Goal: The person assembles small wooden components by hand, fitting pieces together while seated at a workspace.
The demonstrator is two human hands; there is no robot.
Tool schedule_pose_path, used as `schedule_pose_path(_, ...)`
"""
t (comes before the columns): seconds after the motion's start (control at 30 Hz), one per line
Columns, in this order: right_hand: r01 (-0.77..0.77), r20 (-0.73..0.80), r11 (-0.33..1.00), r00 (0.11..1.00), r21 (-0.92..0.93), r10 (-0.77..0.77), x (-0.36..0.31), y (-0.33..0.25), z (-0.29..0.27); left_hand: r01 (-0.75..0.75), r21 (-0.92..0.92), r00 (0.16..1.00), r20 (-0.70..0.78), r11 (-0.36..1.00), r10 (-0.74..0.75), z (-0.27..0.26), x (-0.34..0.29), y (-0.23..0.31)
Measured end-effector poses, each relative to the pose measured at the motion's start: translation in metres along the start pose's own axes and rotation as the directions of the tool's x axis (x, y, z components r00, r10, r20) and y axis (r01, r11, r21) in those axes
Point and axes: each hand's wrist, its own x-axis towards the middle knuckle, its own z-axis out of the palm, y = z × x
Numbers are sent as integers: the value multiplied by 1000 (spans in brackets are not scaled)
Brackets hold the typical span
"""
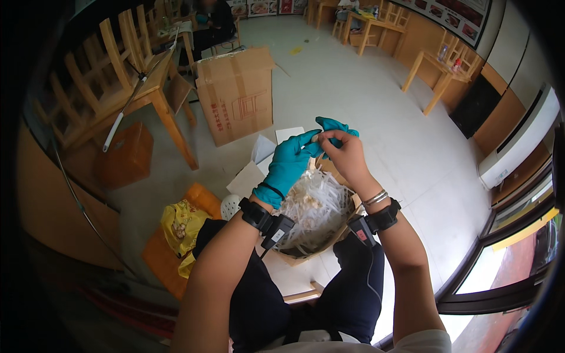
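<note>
Before my chest, over an open cardboard box (310, 257), my two hands meet at the fingertips. My left hand (288, 165) wears a teal rubber glove, its fingers closed. My right hand (347, 157) is bare, thumb and fingers pinched together. A second, bunched teal glove (336, 124) is gripped at the fingertips of both hands. A small pale piece (316, 138) shows between them; its kind is too small to tell. The box below is filled with white shredded strips (315, 203) and some yellowish bits. Each wrist wears a black strap with a small device.
On an orange seat (154, 267) at my left lies a yellow plastic bag (179, 226) with pale lumps inside. A tall brown carton (236, 97) stands ahead. Wooden tables (159, 103) with stacked chairs line the left; another table (432, 70) stands right. A person (218, 26) sits far off.
</note>
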Motion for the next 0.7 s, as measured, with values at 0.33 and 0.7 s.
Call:
schedule_pose_path(0.33, -22, -3, 993, 1000, -114, 22, -2, 1, -3, -128, 338, 989, -28, 932, 146, 4, 2, -8)
schedule_pose_path(0.7, 162, -117, 980, 978, -118, -175, 0, 16, 3, -137, 182, 989, -28, 974, 144, 10, 3, -14)
